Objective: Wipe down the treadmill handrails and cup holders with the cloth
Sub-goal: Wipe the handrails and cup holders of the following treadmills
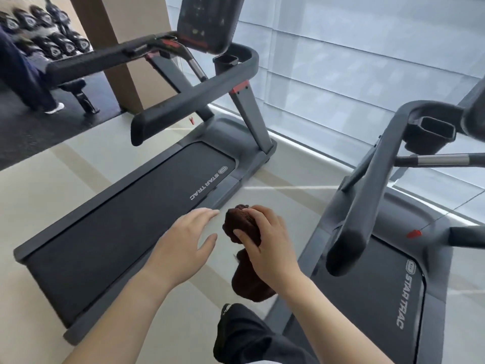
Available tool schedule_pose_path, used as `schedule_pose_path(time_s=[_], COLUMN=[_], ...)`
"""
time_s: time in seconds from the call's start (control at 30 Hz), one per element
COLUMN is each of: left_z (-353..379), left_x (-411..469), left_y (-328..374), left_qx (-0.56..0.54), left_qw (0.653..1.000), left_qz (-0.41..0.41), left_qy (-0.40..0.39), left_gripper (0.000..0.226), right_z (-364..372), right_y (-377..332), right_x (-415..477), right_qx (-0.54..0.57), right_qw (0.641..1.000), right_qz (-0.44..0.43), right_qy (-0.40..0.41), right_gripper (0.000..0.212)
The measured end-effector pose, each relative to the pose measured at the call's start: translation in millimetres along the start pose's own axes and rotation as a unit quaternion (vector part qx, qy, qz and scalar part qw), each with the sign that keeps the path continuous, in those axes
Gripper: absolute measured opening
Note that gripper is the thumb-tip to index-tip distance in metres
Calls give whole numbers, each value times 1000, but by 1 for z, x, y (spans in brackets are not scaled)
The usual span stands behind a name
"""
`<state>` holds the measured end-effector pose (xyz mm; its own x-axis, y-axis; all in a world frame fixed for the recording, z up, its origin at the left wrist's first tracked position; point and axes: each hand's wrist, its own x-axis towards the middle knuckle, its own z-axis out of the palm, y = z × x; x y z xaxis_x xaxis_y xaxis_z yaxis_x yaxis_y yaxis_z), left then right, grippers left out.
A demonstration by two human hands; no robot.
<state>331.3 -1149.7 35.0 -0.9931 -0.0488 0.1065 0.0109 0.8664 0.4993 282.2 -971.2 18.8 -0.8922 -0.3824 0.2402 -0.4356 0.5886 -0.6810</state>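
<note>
My right hand (265, 237) grips a bunched dark brown cloth (242, 225), whose tail hangs below the wrist. My left hand (187, 233) is open beside it, fingers spread, touching nothing. Both hover over the floor gap between two grey treadmills. The left treadmill's right handrail (183, 101) runs above its belt, with a cup holder (225, 63) near the console. The right treadmill's left handrail (367, 190) ends just right of my right hand, and its cup holder (430, 132) sits higher up.
The left treadmill's belt (126, 224) lies below my left arm. A window wall (354, 61) stands behind both machines. A dumbbell rack (44, 30) and a person's legs (29, 80) are at the far left. My dark trouser leg (244, 334) shows below.
</note>
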Motion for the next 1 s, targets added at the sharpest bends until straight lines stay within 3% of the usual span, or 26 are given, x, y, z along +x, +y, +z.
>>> schedule_pose_path(time_s=[0.5, 0.8, 1.0], left_z=[60, -11, -64], left_x=[155, 211, 247], left_y=[-217, -307, -388], left_qx=[14, 4, 4], left_qw=[998, 995, 995], left_qz=[-15, -15, 23], left_qy=[62, 99, 92], left_gripper=[45, 43, 43], right_z=[213, 264, 317], right_y=[79, 19, -36], right_x=[186, 279, 337], right_qx=[60, 40, 40], right_qw=[997, 998, 997], right_qz=[-32, -40, -24], right_qy=[29, 18, 65], right_gripper=[36, 36, 33])
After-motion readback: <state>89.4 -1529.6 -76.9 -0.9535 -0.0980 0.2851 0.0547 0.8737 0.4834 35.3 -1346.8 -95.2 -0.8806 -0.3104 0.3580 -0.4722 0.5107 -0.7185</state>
